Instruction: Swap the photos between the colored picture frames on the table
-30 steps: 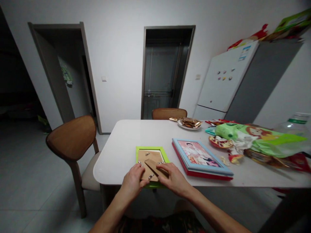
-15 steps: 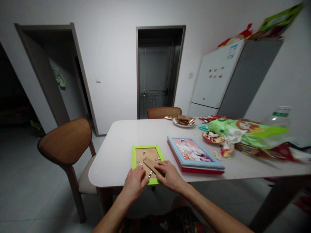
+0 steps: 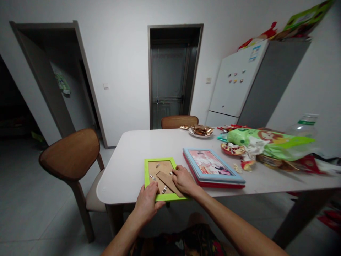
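Note:
A picture frame with a lime-green border [image 3: 146,174] lies face down at the table's near edge, its brown backboard [image 3: 163,166] upward. A brown stand leg [image 3: 167,180] lies slantwise across the backboard, and small metal clips [image 3: 164,190] sit around it. My left hand [image 3: 147,201] grips the frame's near left corner, fingers on top and thumb at the near edge. With bent fingers pressed together, my right hand [image 3: 183,181] works at the clip on the right side [image 3: 171,173], partly covering it and the right border.
Right of my hands lies a stack of picture frames [image 3: 213,167], a light blue one on top. Beyond it are a plate of gold packets [image 3: 201,131], an opened pomegranate [image 3: 233,149], a green bag [image 3: 271,142] and a clear bottle [image 3: 303,126]. A wooden chair [image 3: 70,153] stands left of the table [image 3: 125,153].
My right hand has moved up along the frame's right side, off the stand leg, and its fingers have curled in at the right clip. My left hand stays on the near left corner.

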Action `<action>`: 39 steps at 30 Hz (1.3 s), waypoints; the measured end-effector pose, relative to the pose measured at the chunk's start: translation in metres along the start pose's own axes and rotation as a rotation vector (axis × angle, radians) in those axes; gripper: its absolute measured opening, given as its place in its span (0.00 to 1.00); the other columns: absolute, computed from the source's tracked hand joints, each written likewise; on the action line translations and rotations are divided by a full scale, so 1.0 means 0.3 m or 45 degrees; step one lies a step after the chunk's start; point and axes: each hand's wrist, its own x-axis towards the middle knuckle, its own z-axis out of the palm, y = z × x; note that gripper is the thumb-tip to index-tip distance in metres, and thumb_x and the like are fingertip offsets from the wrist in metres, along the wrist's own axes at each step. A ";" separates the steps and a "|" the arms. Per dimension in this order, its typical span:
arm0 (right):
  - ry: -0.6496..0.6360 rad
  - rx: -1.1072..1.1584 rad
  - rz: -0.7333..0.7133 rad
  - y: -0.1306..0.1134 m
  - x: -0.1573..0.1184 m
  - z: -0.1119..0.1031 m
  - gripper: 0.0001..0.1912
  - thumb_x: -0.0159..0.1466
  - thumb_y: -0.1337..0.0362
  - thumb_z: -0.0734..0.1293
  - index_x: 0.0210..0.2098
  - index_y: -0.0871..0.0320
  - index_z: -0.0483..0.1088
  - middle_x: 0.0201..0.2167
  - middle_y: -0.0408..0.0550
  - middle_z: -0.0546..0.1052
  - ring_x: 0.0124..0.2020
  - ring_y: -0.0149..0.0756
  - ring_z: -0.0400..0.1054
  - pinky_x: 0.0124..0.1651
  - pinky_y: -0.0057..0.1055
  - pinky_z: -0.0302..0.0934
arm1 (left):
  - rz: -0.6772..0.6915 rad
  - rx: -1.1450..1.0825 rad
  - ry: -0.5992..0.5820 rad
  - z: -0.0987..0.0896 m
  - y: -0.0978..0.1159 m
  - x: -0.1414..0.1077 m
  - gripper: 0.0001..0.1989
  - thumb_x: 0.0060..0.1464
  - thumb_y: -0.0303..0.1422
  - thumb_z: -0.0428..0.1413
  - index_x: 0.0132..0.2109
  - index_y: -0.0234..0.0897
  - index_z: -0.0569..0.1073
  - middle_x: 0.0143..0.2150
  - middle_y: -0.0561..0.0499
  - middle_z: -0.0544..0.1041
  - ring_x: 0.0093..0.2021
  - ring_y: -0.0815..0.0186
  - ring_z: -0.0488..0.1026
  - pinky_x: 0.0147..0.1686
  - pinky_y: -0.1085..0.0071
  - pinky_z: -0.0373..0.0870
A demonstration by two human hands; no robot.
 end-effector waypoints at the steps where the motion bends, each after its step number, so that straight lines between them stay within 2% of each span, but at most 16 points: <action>1: -0.007 -0.010 -0.006 0.002 0.003 0.001 0.14 0.58 0.65 0.54 0.33 0.61 0.69 0.37 0.54 0.66 0.38 0.37 0.58 0.42 0.30 0.50 | 0.002 -0.001 0.004 0.002 -0.001 0.000 0.18 0.42 0.34 0.58 0.43 0.38 0.65 0.53 0.46 0.65 0.55 0.60 0.58 0.53 0.59 0.51; 5: -0.020 0.003 -0.048 0.006 0.008 0.002 0.14 0.58 0.66 0.54 0.29 0.61 0.69 0.34 0.53 0.66 0.37 0.36 0.58 0.42 0.28 0.50 | -0.001 0.005 0.016 0.004 -0.002 0.002 0.18 0.42 0.35 0.58 0.43 0.38 0.65 0.50 0.47 0.67 0.53 0.60 0.60 0.52 0.60 0.51; 13: -0.010 0.064 -0.077 0.015 -0.012 0.003 0.15 0.60 0.65 0.52 0.28 0.62 0.69 0.32 0.52 0.66 0.36 0.34 0.60 0.43 0.27 0.51 | 0.016 -0.018 0.031 -0.005 0.001 0.003 0.19 0.41 0.35 0.58 0.42 0.38 0.65 0.43 0.50 0.71 0.46 0.61 0.66 0.48 0.63 0.58; 17: 0.075 0.066 -0.118 0.001 -0.052 -0.006 0.14 0.59 0.64 0.55 0.39 0.61 0.68 0.39 0.54 0.66 0.41 0.37 0.58 0.44 0.31 0.50 | 0.013 -0.036 0.032 -0.001 -0.006 -0.002 0.22 0.41 0.35 0.58 0.46 0.38 0.64 0.43 0.49 0.71 0.47 0.61 0.66 0.50 0.61 0.56; 20: 0.102 0.155 -0.342 -0.048 -0.102 -0.019 0.14 0.58 0.65 0.56 0.42 0.56 0.67 0.42 0.51 0.65 0.44 0.38 0.56 0.45 0.34 0.50 | -0.015 -0.047 0.015 0.009 -0.012 -0.002 0.27 0.42 0.35 0.58 0.50 0.37 0.60 0.49 0.46 0.69 0.51 0.60 0.63 0.52 0.59 0.53; 22: 0.064 0.226 -0.514 -0.083 -0.132 -0.031 0.12 0.59 0.64 0.56 0.38 0.54 0.69 0.41 0.49 0.66 0.43 0.37 0.57 0.44 0.34 0.50 | -0.030 -0.051 -0.003 0.015 -0.015 -0.002 0.28 0.43 0.36 0.57 0.52 0.37 0.59 0.53 0.44 0.65 0.54 0.60 0.59 0.54 0.58 0.51; 24: 0.033 0.251 -0.577 -0.110 -0.151 -0.044 0.11 0.59 0.63 0.57 0.34 0.54 0.70 0.40 0.49 0.66 0.43 0.38 0.57 0.44 0.35 0.50 | -0.037 -0.054 -0.013 0.017 -0.015 -0.002 0.28 0.43 0.36 0.57 0.52 0.37 0.59 0.54 0.43 0.64 0.55 0.60 0.58 0.54 0.57 0.51; 33: -0.047 0.235 -0.605 -0.117 -0.173 -0.085 0.12 0.59 0.61 0.57 0.37 0.54 0.69 0.43 0.50 0.67 0.45 0.39 0.56 0.48 0.37 0.49 | -0.064 -0.072 -0.015 0.010 -0.012 -0.003 0.28 0.44 0.36 0.56 0.53 0.39 0.58 0.54 0.45 0.65 0.54 0.60 0.60 0.54 0.59 0.51; 36: -0.056 0.250 -0.601 -0.109 -0.176 -0.080 0.12 0.58 0.61 0.58 0.39 0.53 0.68 0.45 0.49 0.66 0.46 0.39 0.55 0.48 0.37 0.48 | -0.039 -0.092 0.022 0.013 -0.013 -0.005 0.28 0.43 0.36 0.57 0.52 0.37 0.59 0.51 0.45 0.67 0.51 0.60 0.62 0.53 0.60 0.54; 39: -0.036 0.291 -0.533 -0.110 -0.141 -0.055 0.14 0.59 0.63 0.56 0.42 0.54 0.67 0.44 0.49 0.67 0.44 0.38 0.57 0.46 0.35 0.50 | -0.006 -0.124 0.084 0.018 -0.015 -0.009 0.27 0.42 0.34 0.58 0.50 0.37 0.60 0.47 0.47 0.69 0.48 0.61 0.64 0.51 0.61 0.57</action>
